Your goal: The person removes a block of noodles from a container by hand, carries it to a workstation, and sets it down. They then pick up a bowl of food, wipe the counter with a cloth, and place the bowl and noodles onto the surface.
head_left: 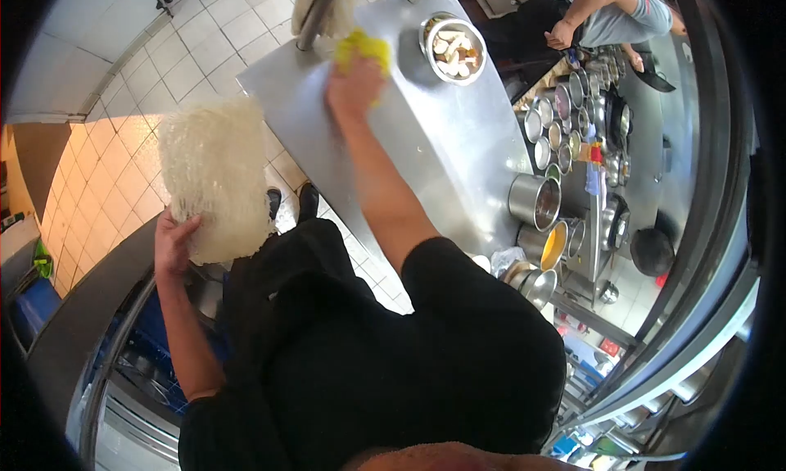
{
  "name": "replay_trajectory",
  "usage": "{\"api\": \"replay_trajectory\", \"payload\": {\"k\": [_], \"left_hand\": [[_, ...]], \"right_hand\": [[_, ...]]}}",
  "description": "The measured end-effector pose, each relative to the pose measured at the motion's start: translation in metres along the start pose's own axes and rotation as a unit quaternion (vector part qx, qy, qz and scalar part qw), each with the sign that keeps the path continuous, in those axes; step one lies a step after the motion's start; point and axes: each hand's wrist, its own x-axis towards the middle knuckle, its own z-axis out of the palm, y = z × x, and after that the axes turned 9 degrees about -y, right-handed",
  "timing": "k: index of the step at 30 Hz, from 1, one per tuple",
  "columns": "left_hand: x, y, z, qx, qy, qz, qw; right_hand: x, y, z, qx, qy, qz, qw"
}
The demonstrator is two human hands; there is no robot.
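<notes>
My left hand (pixel 174 240) grips the lower edge of a pale, flat slab of dried noodles (pixel 214 176), thumb on its face. The slab hangs over the floor, apart from the table. My right hand (pixel 357 88) is closed on a yellow cloth (pixel 362 52), pressed to the steel table (pixel 442 143) near its far end; the hand is slightly blurred. Just beyond the cloth, a similar pale slab (pixel 332 8) shows behind a metal post. A steel bowl (pixel 453 49) with whitish pieces in it stands on the table, right of my right hand.
Along the table's right side stand a steel pot (pixel 535 202) and many small steel containers (pixel 565 119). Another person (pixel 614 16) is at the upper right, by a wok (pixel 655 74). Metal rails (pixel 712 299) run along the right. Tiled floor (pixel 106 192) lies to the left.
</notes>
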Motion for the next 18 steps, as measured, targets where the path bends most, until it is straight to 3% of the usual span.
{"api": "replay_trajectory", "payload": {"k": [2, 5, 7, 8, 9, 10, 11, 12, 15, 17, 18], "left_hand": [[-0.003, 0.008, 0.006, 0.017, -0.004, 0.015, 1.0], [-0.006, 0.013, 0.011, 0.027, -0.002, 0.0, 1.0], [-0.007, 0.014, 0.008, 0.029, -0.006, -0.003, 1.0], [-0.008, 0.015, 0.005, 0.031, -0.006, -0.003, 0.999], [-0.009, 0.016, 0.0, 0.033, -0.003, 0.001, 0.999], [-0.009, 0.016, -0.005, 0.027, -0.004, 0.004, 1.0], [-0.013, 0.014, -0.012, 0.023, -0.005, 0.004, 1.0], [-0.015, 0.016, -0.019, 0.02, -0.006, 0.006, 1.0], [-0.023, 0.028, -0.028, 0.04, -0.017, 0.007, 0.999], [-0.026, 0.038, -0.021, 0.044, -0.005, 0.018, 0.999], [-0.025, 0.042, -0.016, 0.046, -0.003, 0.021, 0.999]], "right_hand": [[-0.019, -0.038, -0.002, 0.058, 0.002, -0.073, 0.996], [-0.054, -0.024, -0.032, 0.097, -0.077, -0.161, 0.979], [-0.071, 0.052, -0.029, -0.002, -0.02, -0.161, 0.987], [-0.074, 0.107, -0.031, -0.078, -0.053, -0.06, 0.994], [-0.082, 0.158, -0.043, -0.084, 0.006, 0.06, 0.995], [-0.084, 0.216, -0.068, -0.001, -0.072, 0.187, 0.98], [-0.1, 0.309, -0.021, -0.196, 0.119, 0.215, 0.949], [-0.107, 0.321, -0.052, -0.204, 0.119, 0.239, 0.942], [-0.093, 0.271, -0.077, -0.141, 0.024, 0.383, 0.913], [-0.111, 0.227, 0.018, -0.393, 0.23, 0.298, 0.839], [-0.135, 0.153, -0.019, -0.159, 0.059, 0.204, 0.964]]}}
